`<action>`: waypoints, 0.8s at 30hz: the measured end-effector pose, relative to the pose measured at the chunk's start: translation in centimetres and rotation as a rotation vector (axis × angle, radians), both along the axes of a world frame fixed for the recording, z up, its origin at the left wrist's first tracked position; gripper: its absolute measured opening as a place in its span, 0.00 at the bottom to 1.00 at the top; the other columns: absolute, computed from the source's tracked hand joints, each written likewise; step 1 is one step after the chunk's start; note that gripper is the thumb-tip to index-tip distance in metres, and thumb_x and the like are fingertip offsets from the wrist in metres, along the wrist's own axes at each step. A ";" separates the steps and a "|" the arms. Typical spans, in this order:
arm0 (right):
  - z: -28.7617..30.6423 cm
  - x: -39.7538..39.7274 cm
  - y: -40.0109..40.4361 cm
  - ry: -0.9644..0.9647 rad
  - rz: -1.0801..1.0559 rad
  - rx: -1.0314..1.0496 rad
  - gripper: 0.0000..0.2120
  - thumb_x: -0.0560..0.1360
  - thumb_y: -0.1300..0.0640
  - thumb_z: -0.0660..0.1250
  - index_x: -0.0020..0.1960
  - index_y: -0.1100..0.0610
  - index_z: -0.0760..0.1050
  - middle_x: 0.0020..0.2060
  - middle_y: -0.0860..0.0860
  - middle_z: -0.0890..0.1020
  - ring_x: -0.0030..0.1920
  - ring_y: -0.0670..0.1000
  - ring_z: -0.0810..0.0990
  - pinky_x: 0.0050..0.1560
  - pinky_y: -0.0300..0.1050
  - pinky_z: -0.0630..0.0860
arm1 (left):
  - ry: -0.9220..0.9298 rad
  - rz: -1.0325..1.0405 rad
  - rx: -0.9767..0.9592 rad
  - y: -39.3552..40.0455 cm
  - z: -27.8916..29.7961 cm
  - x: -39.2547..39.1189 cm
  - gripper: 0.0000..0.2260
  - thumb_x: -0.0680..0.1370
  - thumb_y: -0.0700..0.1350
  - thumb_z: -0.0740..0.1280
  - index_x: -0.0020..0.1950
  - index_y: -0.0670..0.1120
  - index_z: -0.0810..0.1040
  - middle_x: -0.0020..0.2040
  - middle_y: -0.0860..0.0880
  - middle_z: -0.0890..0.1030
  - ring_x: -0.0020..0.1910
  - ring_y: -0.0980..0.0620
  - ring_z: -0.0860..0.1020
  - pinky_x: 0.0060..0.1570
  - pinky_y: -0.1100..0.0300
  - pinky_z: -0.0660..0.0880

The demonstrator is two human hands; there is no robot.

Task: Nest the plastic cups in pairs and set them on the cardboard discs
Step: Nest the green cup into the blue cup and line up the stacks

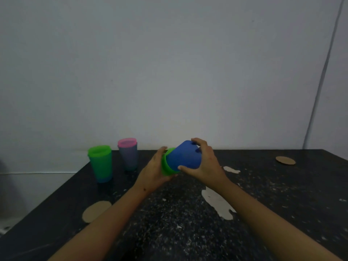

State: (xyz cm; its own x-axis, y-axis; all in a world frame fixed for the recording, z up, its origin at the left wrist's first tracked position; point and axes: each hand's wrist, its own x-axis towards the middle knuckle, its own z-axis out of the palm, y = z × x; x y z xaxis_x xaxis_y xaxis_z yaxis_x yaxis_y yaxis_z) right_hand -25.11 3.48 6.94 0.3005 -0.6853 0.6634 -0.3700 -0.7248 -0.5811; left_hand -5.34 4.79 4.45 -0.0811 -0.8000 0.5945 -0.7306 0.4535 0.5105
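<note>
Above dark speckled table [188, 223], left hand [153, 173] and right hand [204, 162] both clasped around tilted nested blue-green cups [180, 160]

A blue cup [183, 157] lies tilted, nested with a green cup [166, 165], near two upright nested pairs.

I see a dark speckled worktop [178, 223] with pale chipped patches. Near its far left corner stand a green-in-blue cup pair [101, 163] and a pink-in-grey pair [128, 154]. One cardboard disc [96, 210] lies at the left edge, another [285, 160] near the far right corner.
</note>
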 end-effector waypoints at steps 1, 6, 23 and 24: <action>0.3 0.3 0.0 0.006 0.009 0.003 0.41 0.63 0.42 0.76 0.69 0.46 0.59 0.63 0.44 0.67 0.61 0.44 0.67 0.60 0.41 0.73 | -0.006 -0.014 0.011 0.2 0.2 0.1 0.46 0.68 0.50 0.76 0.75 0.54 0.49 0.66 0.48 0.73 0.62 0.49 0.75 0.58 0.52 0.74; 1.3 1.1 0.2 0.002 0.029 0.008 0.42 0.59 0.36 0.74 0.68 0.48 0.62 0.61 0.45 0.70 0.61 0.44 0.68 0.59 0.40 0.73 | -0.142 -0.072 -0.120 1.3 0.8 0.2 0.48 0.70 0.54 0.72 0.71 0.67 0.34 0.72 0.49 0.67 0.61 0.48 0.77 0.54 0.45 0.78; 0.9 4.1 1.0 -0.525 0.273 0.691 0.22 0.79 0.43 0.51 0.63 0.54 0.73 0.61 0.57 0.77 0.61 0.57 0.76 0.63 0.57 0.72 | 0.081 -0.134 -0.173 2.0 0.8 -0.8 0.39 0.69 0.52 0.74 0.70 0.63 0.52 0.62 0.46 0.77 0.53 0.51 0.81 0.49 0.55 0.81; 0.9 4.3 0.9 -0.502 0.273 0.696 0.22 0.79 0.42 0.51 0.62 0.53 0.73 0.60 0.57 0.78 0.60 0.56 0.77 0.62 0.56 0.74 | 0.090 -0.131 -0.173 2.0 0.7 -0.7 0.39 0.69 0.51 0.74 0.70 0.63 0.52 0.62 0.46 0.77 0.54 0.51 0.81 0.50 0.55 0.81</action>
